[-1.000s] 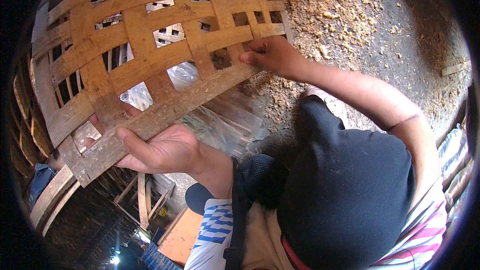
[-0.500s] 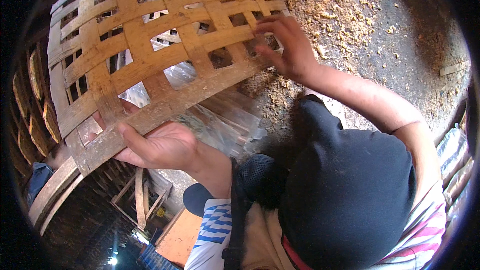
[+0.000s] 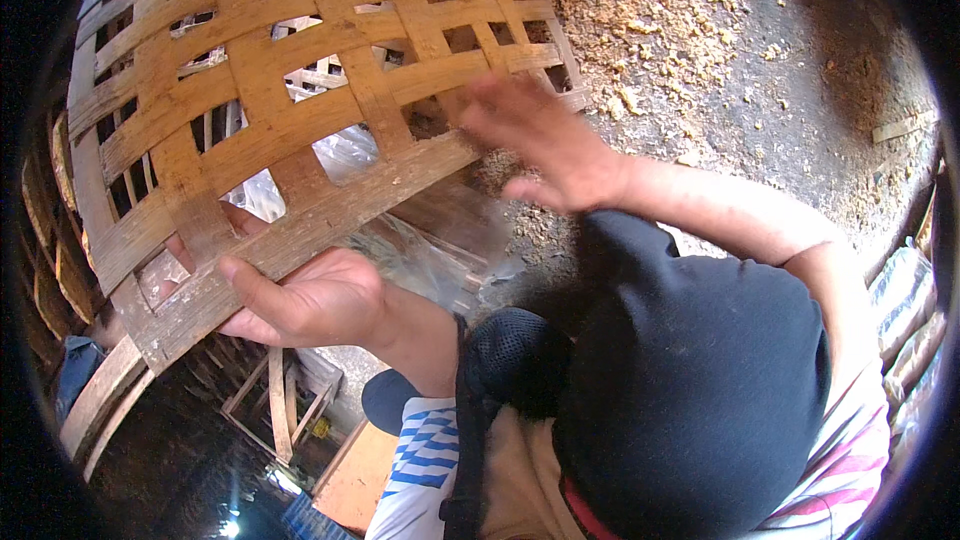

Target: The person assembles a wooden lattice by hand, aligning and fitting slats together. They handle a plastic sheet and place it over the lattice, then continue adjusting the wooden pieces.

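Note:
A large panel of flat wooden strips, woven with square gaps (image 3: 290,135), tilts across the upper left. My left hand (image 3: 320,300) grips its near rim strip close to the lower left corner, thumb on top and fingers behind, showing through the gaps. Further right along that rim is my right hand (image 3: 545,145), fingers stretched out and thumb apart. Motion blurs its fingertips; they overlap the panel's edge, and I cannot tell whether they touch it. Nothing shows in this hand.
Crumbly tan debris (image 3: 630,30) covers the ground beyond the panel. My dark-clothed knee (image 3: 690,370) rises at lower right. Clear plastic (image 3: 425,250) lies beneath the panel. A small wooden frame (image 3: 280,400) and an orange-brown board (image 3: 358,480) are at lower left.
The panel has shifted slightly left and down, with my left hand still holding its rim. My right hand has swept left and nearer, away from the panel's right end.

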